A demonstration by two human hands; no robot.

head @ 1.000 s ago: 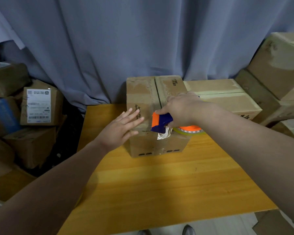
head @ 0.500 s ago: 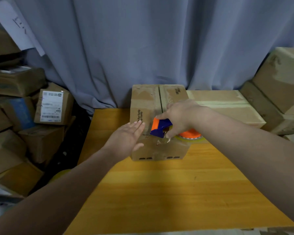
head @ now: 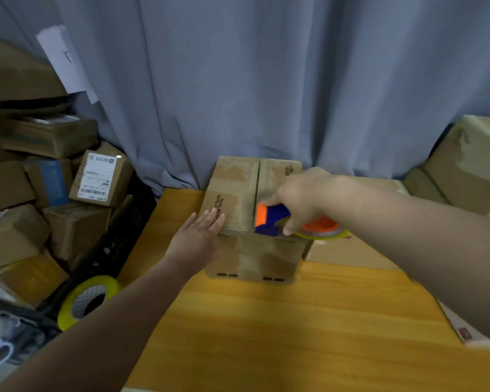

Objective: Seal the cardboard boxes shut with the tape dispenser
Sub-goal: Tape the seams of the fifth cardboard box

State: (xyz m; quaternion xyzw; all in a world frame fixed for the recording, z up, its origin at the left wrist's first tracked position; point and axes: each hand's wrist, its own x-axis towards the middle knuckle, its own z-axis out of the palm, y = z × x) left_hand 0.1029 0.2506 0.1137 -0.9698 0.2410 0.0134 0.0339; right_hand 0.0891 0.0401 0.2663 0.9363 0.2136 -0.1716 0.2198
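The left hand (head: 200, 236) lies flat with fingers spread, pressing on the near left corner of the cardboard box (head: 253, 222). The box sits on the wooden table (head: 280, 321) between both hands. It looks light and may slide, so it needs holding down. The right hand (head: 300, 198) is wrapped tight around the tape dispenser (head: 275, 220) at the middle gap. The table edge is close to the left hand; behind the box hangs a curtain (head: 266, 80).

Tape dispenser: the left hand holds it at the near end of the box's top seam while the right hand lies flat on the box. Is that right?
Not quite: the hands are swapped. In the head view the right hand grips the tape dispenser at the near end of the seam, and the left hand lies flat on the cardboard box.
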